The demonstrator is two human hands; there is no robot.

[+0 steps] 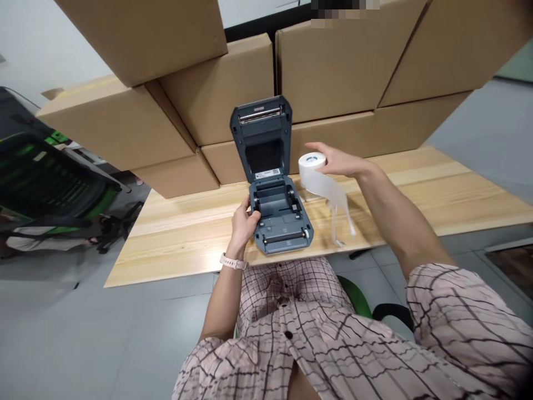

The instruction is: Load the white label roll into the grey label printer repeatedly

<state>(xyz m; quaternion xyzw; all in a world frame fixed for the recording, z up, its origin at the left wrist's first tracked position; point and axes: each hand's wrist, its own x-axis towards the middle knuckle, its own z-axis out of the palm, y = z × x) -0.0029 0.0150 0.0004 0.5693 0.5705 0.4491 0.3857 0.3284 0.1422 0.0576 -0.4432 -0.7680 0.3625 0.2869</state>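
Note:
A dark grey label printer [277,222] rests at the front edge of the wooden table, its lid [263,136] raised and its inner compartment bare. My left hand [245,222] grips the printer's left side, thumb over the rim. To the right of the printer, my right hand [339,161] is closed on a white label roll [311,171], with its fingers at the roll's top and right side. A loose strip [339,200] of white paper trails from the roll down towards the table's front edge.
Stacked cardboard boxes [333,72] line the back of the wooden table [179,233], close behind the printer lid. One box [145,33] juts forward at the upper left. A dark chair [50,183] stands left of the table.

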